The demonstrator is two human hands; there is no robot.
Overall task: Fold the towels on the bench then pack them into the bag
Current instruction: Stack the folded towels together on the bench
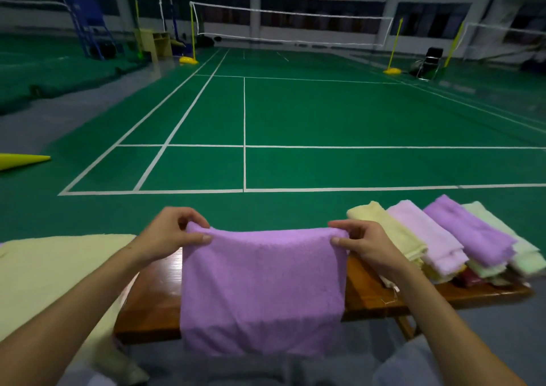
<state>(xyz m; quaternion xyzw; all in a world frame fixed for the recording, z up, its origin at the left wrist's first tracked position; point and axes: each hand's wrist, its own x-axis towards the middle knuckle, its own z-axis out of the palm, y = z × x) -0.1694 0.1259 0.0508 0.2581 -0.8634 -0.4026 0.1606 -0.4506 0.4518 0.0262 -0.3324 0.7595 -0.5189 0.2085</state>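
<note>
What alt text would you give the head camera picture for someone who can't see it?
Two bare hands, left hand and right hand, pinch the top corners of a purple towel held over a wooden bench. Folded towels lie in a row at the right, a pale yellow towel at the left, a green badminton court beyond.

Purple towel (263,285): terry cloth, matt, nubbly pile. Cream towel (50,270) at left: soft cloth, matt, finer nap. Folded towels (437,238) at right: same fuzzy cloth. Bench (156,300): varnished wood, glossy, visible grain. Court floor (295,114): smooth, faint sheen.
</note>
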